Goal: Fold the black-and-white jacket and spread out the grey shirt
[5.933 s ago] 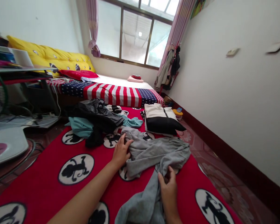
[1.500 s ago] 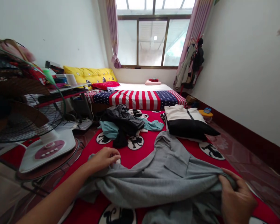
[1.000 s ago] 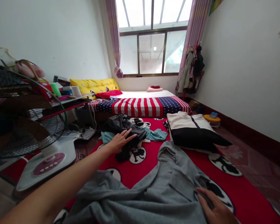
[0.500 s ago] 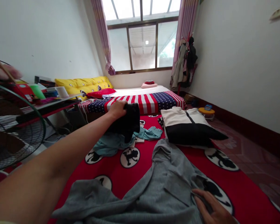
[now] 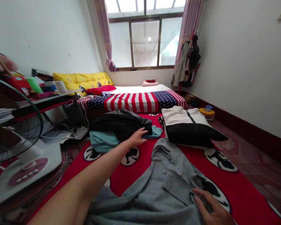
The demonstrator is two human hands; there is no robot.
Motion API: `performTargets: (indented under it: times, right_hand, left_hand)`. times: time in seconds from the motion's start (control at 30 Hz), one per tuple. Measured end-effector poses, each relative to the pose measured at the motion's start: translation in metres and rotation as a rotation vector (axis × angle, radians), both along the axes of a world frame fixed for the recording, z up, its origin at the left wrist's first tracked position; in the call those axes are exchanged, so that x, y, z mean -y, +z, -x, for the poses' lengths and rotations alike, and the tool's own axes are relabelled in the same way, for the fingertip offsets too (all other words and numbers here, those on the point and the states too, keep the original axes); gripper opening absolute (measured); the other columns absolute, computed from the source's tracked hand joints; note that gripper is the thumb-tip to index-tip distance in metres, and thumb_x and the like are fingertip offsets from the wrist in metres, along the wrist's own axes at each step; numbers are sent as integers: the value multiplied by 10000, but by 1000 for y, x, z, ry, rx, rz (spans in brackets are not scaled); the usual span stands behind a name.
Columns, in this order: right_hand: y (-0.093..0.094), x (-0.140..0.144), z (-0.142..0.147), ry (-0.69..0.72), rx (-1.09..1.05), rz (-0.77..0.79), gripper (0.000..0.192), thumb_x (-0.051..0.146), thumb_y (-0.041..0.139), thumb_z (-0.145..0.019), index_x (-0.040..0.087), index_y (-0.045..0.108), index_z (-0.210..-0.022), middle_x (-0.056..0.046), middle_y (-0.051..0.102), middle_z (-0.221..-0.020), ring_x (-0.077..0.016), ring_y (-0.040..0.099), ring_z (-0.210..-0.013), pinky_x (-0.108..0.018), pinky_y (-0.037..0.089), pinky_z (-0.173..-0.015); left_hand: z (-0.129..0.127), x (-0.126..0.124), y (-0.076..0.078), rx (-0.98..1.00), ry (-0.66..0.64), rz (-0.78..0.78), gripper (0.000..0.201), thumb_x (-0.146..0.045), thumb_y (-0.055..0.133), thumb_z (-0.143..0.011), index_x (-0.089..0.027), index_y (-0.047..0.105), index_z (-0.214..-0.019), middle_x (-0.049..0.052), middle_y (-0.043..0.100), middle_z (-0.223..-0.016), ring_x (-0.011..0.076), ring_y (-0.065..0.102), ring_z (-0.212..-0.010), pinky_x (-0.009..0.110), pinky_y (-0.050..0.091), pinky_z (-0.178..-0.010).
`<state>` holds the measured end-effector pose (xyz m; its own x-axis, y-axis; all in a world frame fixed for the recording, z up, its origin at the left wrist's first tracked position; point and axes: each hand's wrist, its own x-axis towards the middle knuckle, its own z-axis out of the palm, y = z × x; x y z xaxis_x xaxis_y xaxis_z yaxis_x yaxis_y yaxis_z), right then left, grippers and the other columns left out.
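Garments on a red rug (image 5: 131, 179) with black monkey roundels, as we find them. Our left hand (image 5: 137, 139) reaches forward with its fingers loosely spread and slack, clamped on nothing, the fingertips touching the near edge of a black garment (image 5: 121, 123) heaped toward the far end of the rug. Beneath and beside that heap lies a teal garment (image 5: 100, 140), one corner of it showing past the hand on the right. Our right hand (image 5: 213, 211) rests flat at the bottom edge of the view, fingers slightly apart and pressed on the grey hooded sweatshirt (image 5: 164, 187), which lies spread across the near half of the rug, its hood pointing away from us. Just beyond the sweatshirt's hood, to the right, sits a folded cream-and-black jacket (image 5: 189, 125), apart from both hands. Behind the clothes runs a low mattress under a stars-and-stripes cover (image 5: 135, 101), with yellow cushions (image 5: 79, 79) along the wall. A floor fan (image 5: 14, 150) stands at the left, beside the rug. A window (image 5: 145, 40) with pink curtains closes the far end of the room.
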<state>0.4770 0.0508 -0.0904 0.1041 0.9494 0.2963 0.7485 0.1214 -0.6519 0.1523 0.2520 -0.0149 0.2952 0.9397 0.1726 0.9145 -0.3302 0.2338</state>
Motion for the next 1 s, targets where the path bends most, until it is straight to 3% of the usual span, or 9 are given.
performTargets:
  times: [0.13, 0.23, 0.33, 0.5, 0.57, 0.7, 0.83, 0.93, 1.0]
  right_hand:
    - [-6, 3, 3, -70, -17, 34, 297, 508, 534, -783, 335, 721, -935, 9, 740, -986, -219, 704, -820, -257, 542, -610]
    - [-8, 4, 4, -101, -10, 66, 285, 516, 551, -780, 346, 713, -942, 20, 740, -969, -209, 696, -760, -258, 517, -571]
    - [-8, 3, 4, -112, -9, 80, 293, 532, 556, -764, 348, 715, -927, 25, 743, -925, -205, 686, -691, -265, 500, -536]
    - [-9, 3, 4, -110, -3, 79, 299, 536, 540, -779, 353, 713, -940, 32, 741, -964, -205, 703, -751, -265, 525, -605]
    - [-9, 3, 5, -110, -12, 74, 312, 540, 529, -780, 347, 711, -942, 33, 737, -1000, -209, 709, -828, -260, 535, -644]
    - [-5, 3, 6, -116, -11, 68, 345, 545, 517, -770, 318, 719, -934, 9, 741, -996, -223, 709, -874, -265, 545, -668]
    - [-3, 5, 6, -102, -18, 59, 334, 529, 515, -781, 307, 716, -930, 4, 739, -991, -224, 700, -907, -277, 546, -722]
    - [-3, 5, 7, -94, -30, 48, 326, 513, 507, -799, 300, 709, -940, 3, 733, -1014, -220, 691, -935, -288, 537, -780]
    - [-3, 4, 7, -91, -37, 42, 324, 510, 504, -804, 297, 706, -942, 3, 731, -1019, -219, 685, -952, -297, 529, -815]
  left_hand:
    - [36, 51, 13, -29, 138, -58, 354, -369, 439, -921, -203, 621, -1175, 96, 690, -1032, 241, 646, -985, 339, 468, -863]
    - [70, 78, 17, -88, 237, -65, 590, -360, 568, -841, -172, 429, -1383, 92, 706, -867, 285, 668, -879, 366, 470, -792]
    - [94, 86, 13, -133, 243, -49, 788, -281, 659, -751, -215, 320, -1460, 88, 718, -901, 290, 680, -861, 347, 472, -762]
    - [92, 59, 17, -11, 225, -88, 365, -167, 615, -732, -218, 657, -1092, 72, 729, -905, 255, 686, -851, 304, 488, -746]
    - [80, 33, 29, 63, 262, -129, 291, -154, 502, -809, -188, 659, -1052, 76, 727, -904, 224, 686, -850, 289, 494, -768]
    - [52, -19, 46, 220, 334, -203, 464, -184, 323, -914, -114, 441, -1356, 150, 627, -1245, 223, 625, -1096, 311, 474, -909]
    - [25, -30, 19, 285, 232, -42, 594, -289, 513, -858, -118, 394, -1414, 173, 495, -1419, 278, 465, -1310, 374, 376, -1053]
    - [13, -7, -11, 294, 78, 153, 657, -330, 698, -706, -147, 537, -1317, 161, 515, -1405, 335, 429, -1330, 429, 334, -1085]
    - [12, 16, -21, 316, -26, 262, 598, -369, 682, -727, -153, 583, -1276, 137, 556, -1372, 303, 498, -1276, 384, 373, -1060]
